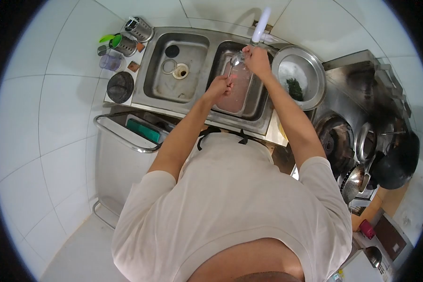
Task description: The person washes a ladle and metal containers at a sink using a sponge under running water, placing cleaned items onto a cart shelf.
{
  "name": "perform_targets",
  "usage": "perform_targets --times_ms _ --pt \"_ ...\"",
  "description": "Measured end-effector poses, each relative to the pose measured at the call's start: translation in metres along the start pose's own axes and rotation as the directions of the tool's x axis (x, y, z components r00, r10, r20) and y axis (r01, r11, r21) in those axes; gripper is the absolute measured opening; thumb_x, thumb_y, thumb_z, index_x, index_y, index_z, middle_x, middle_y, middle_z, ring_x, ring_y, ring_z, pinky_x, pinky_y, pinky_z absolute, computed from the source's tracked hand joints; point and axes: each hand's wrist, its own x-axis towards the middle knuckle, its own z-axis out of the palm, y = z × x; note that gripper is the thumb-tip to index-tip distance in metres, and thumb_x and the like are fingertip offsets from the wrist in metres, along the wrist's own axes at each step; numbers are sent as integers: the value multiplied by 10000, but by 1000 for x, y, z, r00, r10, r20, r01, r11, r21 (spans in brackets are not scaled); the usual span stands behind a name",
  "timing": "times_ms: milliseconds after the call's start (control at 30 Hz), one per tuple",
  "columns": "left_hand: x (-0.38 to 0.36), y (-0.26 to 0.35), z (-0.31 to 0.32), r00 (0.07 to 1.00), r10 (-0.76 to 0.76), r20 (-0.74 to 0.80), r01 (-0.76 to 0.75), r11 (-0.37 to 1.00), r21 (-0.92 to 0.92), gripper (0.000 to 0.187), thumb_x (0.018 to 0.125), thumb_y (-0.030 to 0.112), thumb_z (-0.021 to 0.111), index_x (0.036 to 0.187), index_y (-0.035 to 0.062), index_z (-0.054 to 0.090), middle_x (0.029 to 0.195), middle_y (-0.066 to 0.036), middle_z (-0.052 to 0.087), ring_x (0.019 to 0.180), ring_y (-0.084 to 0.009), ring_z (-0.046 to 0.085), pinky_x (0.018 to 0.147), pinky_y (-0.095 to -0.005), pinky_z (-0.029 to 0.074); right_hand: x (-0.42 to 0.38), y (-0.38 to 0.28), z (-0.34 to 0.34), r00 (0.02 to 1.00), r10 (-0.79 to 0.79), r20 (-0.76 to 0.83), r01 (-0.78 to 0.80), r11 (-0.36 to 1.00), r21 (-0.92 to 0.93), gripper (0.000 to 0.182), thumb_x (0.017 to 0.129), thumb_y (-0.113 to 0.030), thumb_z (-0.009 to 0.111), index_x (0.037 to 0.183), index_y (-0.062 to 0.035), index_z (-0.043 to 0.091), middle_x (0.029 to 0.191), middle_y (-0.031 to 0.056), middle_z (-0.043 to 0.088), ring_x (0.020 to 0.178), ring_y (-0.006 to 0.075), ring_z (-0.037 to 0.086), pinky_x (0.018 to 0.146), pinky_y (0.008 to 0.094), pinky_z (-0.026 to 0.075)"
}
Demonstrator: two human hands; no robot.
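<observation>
Over the right basin, my left hand is closed around the thin handle of what looks like a shiny metal spoon. My right hand is curled at the spoon's rounded end, just below the white faucet, its fingertips pressed against the metal. Beneath both hands a rectangular tub of cloudy pinkish water sits in the right sink basin. Small details between my fingers are blurred.
Left of the tub is a second sink basin with a drain. A metal bowl holding dark leafy greens stands right of the sink. Utensil holders stand back left. A stove burner and black wok lie right.
</observation>
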Motion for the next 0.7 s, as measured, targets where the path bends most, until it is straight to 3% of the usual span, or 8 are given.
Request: perform_targets --times_ms 67,133,233,333,433,533,633,700 --pt "0 -1 -4 1000 -14 4 14 1000 -20 191 1014 137 409 1134 88 550 749 7 481 564 -49 357 478 -201 275 5 0 1 960 112 256 -192 929 315 297 822 -7 563 1110 -16 638 950 181 681 769 234 692 715 334 547" --pt "2 -4 -4 1000 -26 14 27 999 -46 180 1015 127 396 1130 112 534 758 5 487 568 -47 359 479 -198 278 8 9 8 841 42 540 -442 629 640 276 820 -37 607 1090 7 647 978 176 677 759 189 688 700 308 540" --pt "2 1 5 999 -7 37 10 996 -90 192 1012 112 385 1159 140 505 773 2 492 571 -47 359 479 -195 282 9 15 7 850 141 508 -391 814 429 311 806 -133 690 1081 9 654 978 187 675 769 214 691 693 320 534" --pt "1 7 9 994 5 114 6 995 -100 228 1013 107 368 1208 149 479 785 -2 492 571 -49 354 477 -194 281 -3 -1 -5 933 264 243 -279 960 28 500 746 -240 762 1145 29 627 950 188 695 900 305 683 797 368 531" --pt "0 12 13 981 19 192 -4 997 -78 258 1014 112 354 1244 147 467 784 -3 486 571 -53 348 471 -195 274 -15 6 14 998 -16 -58 25 988 151 454 760 -232 755 1115 21 625 840 184 680 752 276 689 682 355 527" --pt "0 14 18 980 17 196 -11 999 -30 279 1015 125 351 1271 144 460 776 2 474 571 -55 344 465 -197 264 -10 9 8 999 -49 -13 50 996 77 536 747 -248 770 1170 18 578 784 187 675 729 319 683 656 376 522" --pt "8 13 18 987 28 158 -18 998 -65 279 1011 131 364 1271 141 465 766 6 468 570 -58 344 461 -198 261 -5 -1 4 987 146 65 -154 979 133 506 762 -252 747 1155 28 596 972 257 658 927 419 636 827 425 507" --pt "13 14 18 992 21 122 -8 994 -105 272 1009 133 372 1262 138 472 758 8 466 571 -58 345 460 -198 261 -6 -1 11 996 84 41 -89 987 133 512 772 -273 738 1164 23 594 952 260 660 902 416 644 815 436 511"
